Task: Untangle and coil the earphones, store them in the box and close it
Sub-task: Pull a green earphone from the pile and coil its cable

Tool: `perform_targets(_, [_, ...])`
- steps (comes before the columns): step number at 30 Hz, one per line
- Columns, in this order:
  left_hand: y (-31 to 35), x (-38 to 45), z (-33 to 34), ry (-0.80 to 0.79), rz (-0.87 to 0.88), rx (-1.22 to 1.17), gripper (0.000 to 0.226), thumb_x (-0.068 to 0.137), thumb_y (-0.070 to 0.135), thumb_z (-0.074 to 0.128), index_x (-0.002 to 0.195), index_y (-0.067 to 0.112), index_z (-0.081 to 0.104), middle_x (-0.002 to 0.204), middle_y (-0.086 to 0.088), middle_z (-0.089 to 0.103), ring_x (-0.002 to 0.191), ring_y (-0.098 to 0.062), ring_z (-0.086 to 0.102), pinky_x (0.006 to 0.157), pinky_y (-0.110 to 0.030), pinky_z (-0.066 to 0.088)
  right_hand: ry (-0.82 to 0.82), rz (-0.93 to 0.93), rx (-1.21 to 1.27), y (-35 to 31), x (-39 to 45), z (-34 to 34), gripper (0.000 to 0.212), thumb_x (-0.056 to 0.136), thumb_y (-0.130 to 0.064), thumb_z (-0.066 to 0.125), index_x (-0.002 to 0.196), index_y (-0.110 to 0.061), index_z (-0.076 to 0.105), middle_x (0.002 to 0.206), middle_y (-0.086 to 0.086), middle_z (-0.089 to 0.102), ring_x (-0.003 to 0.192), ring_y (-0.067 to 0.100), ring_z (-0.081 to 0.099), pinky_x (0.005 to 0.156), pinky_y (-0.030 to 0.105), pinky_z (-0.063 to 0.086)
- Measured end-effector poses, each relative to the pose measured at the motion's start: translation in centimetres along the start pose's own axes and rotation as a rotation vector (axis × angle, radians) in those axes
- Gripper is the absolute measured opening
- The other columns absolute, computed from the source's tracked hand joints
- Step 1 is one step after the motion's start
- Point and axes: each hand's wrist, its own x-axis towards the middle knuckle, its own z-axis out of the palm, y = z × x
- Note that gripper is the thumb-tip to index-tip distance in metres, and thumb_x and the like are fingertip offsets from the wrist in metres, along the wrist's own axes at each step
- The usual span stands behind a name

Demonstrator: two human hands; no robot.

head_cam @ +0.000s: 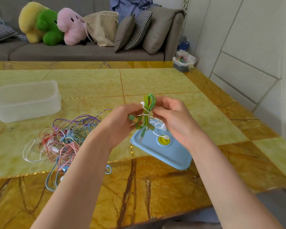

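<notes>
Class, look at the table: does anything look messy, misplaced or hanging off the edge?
Yes: the tangled earphone pile sprawls left of the blue lid, with a blue cable loop trailing toward the near table edge. The clear box sits lidless.

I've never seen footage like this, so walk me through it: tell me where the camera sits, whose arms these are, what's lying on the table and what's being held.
There is no machine here. The single picture comes from a camera worn on a person's head, looking forward and down, so the two bare arms reaching in from the bottom are that person's own.

The left hand and right hand together hold a green coiled earphone above the table, with a white cord wrapped round its middle and white earbuds dangling below.

On the table lie a tangled pile of earphones in many colours, a clear plastic box standing open at the far left, and its blue lid flat beneath the hands. A sofa with soft toys stands behind.
</notes>
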Motion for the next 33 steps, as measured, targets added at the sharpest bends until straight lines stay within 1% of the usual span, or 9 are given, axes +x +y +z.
perform_targets(3, [0.0,0.0,-0.1,-0.013,-0.031,0.002,0.021,0.094,0.013,0.042,0.08,0.01,0.058,0.058,0.003,0.055,0.06,-0.012,0.049,0.071,-0.025,0.039,-0.011,-0.06,-0.054,0.2,0.0,0.2,0.022,0.088,0.003,0.055,0.088,-0.016,0.066,0.083,0.001,0.067,0.081,0.014,0.061,0.078,0.023,0.049])
perform_targets(8, [0.3,-0.5,-0.2,-0.061,-0.088,-0.078,0.016,0.091,0.02,0.049,0.079,0.015,0.059,0.056,0.004,0.058,0.051,-0.006,0.054,0.056,-0.018,0.046,-0.024,-0.118,-0.064,0.3,0.2,0.4,0.018,0.088,0.0,0.059,0.089,-0.016,0.067,0.079,-0.001,0.066,0.074,0.007,0.06,0.077,0.02,0.049])
perform_targets(11, [0.2,-0.4,-0.4,-0.052,-0.123,-0.111,0.011,0.09,0.024,0.051,0.087,0.017,0.059,0.063,0.003,0.06,0.055,-0.007,0.055,0.064,-0.021,0.047,-0.028,-0.135,-0.006,0.2,0.2,0.5,0.019,0.086,0.0,0.059,0.083,-0.018,0.066,0.075,-0.002,0.066,0.074,0.01,0.061,0.077,0.022,0.05])
perform_targets(14, [0.0,-0.3,-0.4,0.011,-0.095,-0.075,0.009,0.092,0.02,0.052,0.087,0.015,0.059,0.072,-0.002,0.058,0.055,-0.011,0.057,0.058,-0.022,0.05,-0.014,-0.135,-0.044,0.4,0.2,0.5,0.018,0.087,-0.001,0.058,0.084,-0.017,0.065,0.079,0.002,0.066,0.08,0.015,0.061,0.081,0.027,0.05])
perform_targets(19, [0.0,-0.2,-0.2,0.108,0.09,0.227,0.022,0.091,0.012,0.055,0.074,0.021,0.065,0.064,0.013,0.064,0.065,-0.002,0.055,0.072,-0.024,0.041,0.035,-0.128,-0.162,0.2,-0.1,0.6,0.02,0.089,-0.001,0.058,0.084,-0.019,0.065,0.082,0.003,0.066,0.08,0.015,0.06,0.08,0.027,0.05])
perform_targets(24, [0.3,-0.8,-0.3,-0.059,0.133,0.298,0.019,0.088,0.006,0.055,0.083,0.019,0.069,0.073,0.01,0.069,0.075,-0.003,0.061,0.08,-0.019,0.046,0.086,-0.099,-0.277,0.1,0.0,0.4,0.02,0.089,-0.004,0.058,0.083,-0.022,0.065,0.078,0.008,0.067,0.076,0.018,0.061,0.078,0.035,0.052])
perform_targets(26, [0.2,-0.8,-0.1,0.014,0.101,0.261,0.009,0.088,0.018,0.06,0.086,0.014,0.068,0.069,0.01,0.067,0.072,-0.004,0.063,0.078,-0.018,0.048,0.079,-0.1,-0.332,0.1,0.0,0.4,0.021,0.089,-0.006,0.059,0.082,-0.025,0.064,0.077,0.004,0.067,0.076,0.017,0.063,0.078,0.035,0.053])
perform_targets(28, [-0.1,-0.4,0.1,0.167,0.078,0.253,0.019,0.085,0.031,0.064,0.083,0.012,0.067,0.062,0.009,0.064,0.07,-0.009,0.062,0.08,-0.024,0.052,0.057,-0.1,-0.377,0.3,0.0,0.6,0.016,0.089,-0.008,0.061,0.086,-0.024,0.065,0.081,0.007,0.069,0.078,0.02,0.065,0.078,0.034,0.053])
perform_targets(33, [-0.6,-0.1,0.7,0.334,0.115,0.259,0.022,0.082,0.031,0.069,0.071,0.012,0.066,0.067,-0.002,0.064,0.066,-0.013,0.062,0.081,-0.029,0.055,0.039,-0.108,-0.418,0.6,-0.1,1.0,0.01,0.087,-0.011,0.064,0.093,-0.02,0.065,0.089,0.014,0.069,0.083,0.026,0.067,0.079,0.034,0.055])
